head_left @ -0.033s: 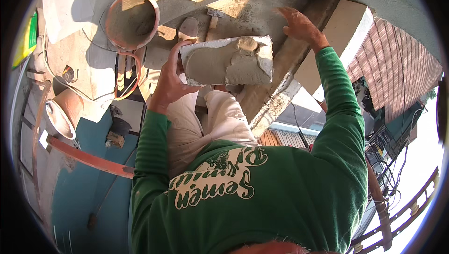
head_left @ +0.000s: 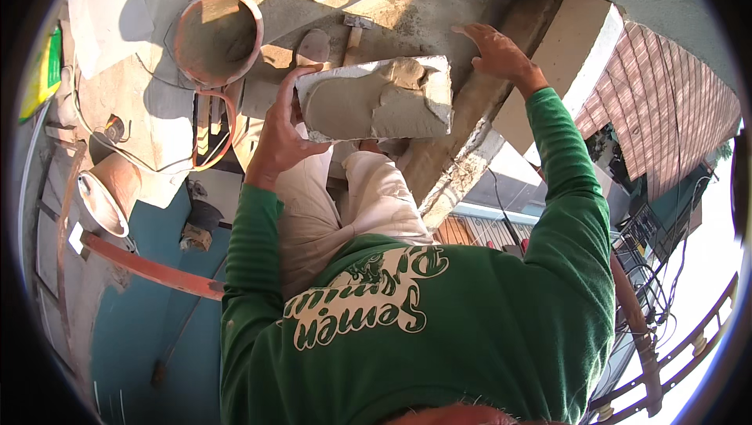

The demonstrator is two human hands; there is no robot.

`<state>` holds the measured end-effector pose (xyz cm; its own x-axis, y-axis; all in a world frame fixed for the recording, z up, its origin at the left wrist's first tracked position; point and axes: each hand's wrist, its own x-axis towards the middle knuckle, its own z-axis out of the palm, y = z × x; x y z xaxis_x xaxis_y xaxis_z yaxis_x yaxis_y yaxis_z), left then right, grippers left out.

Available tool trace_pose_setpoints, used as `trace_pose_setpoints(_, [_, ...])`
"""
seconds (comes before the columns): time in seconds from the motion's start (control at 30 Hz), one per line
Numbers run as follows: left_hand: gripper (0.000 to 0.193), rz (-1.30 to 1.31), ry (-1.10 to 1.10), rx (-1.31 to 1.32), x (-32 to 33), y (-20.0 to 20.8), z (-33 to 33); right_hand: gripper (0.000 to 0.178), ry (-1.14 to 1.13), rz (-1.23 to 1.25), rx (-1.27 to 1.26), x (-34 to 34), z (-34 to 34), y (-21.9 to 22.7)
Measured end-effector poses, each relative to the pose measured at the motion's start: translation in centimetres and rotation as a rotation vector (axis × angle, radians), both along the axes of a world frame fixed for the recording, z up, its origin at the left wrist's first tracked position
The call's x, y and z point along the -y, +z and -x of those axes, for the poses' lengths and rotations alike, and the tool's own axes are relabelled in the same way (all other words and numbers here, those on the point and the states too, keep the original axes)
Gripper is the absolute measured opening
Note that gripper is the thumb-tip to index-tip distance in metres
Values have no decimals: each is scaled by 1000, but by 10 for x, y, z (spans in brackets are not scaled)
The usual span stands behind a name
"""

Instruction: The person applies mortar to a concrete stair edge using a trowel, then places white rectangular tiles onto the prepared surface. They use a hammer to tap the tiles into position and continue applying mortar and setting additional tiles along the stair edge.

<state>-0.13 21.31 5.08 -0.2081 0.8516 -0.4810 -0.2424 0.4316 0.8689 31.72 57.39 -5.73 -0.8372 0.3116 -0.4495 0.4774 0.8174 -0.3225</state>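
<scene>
Versus prior frame, near-identical: left hand [head_left: 276, 137] still grips the mortar-coated block [head_left: 372, 104] by its left end, thumb and fingers pinching, above the lap [head_left: 384, 190]; right hand [head_left: 500, 53] empty, fingers extended, apart from it; work judged unadvanced.

Large cream script lettering [head_left: 395, 317] in slanting lines stands on the green shirt [head_left: 501, 323], lower centre of the frame.
</scene>
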Motion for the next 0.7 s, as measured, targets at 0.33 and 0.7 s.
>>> trace_pose_setpoints(0.33, [127,-139,-75,-404,17,-15,-41,52,-1008,495,-119,282,-104,-2])
trace_pose_setpoints(0.7, [112,-193,113,-766,2,-7,-184,131,-1205,260,-647,381,5,-12])
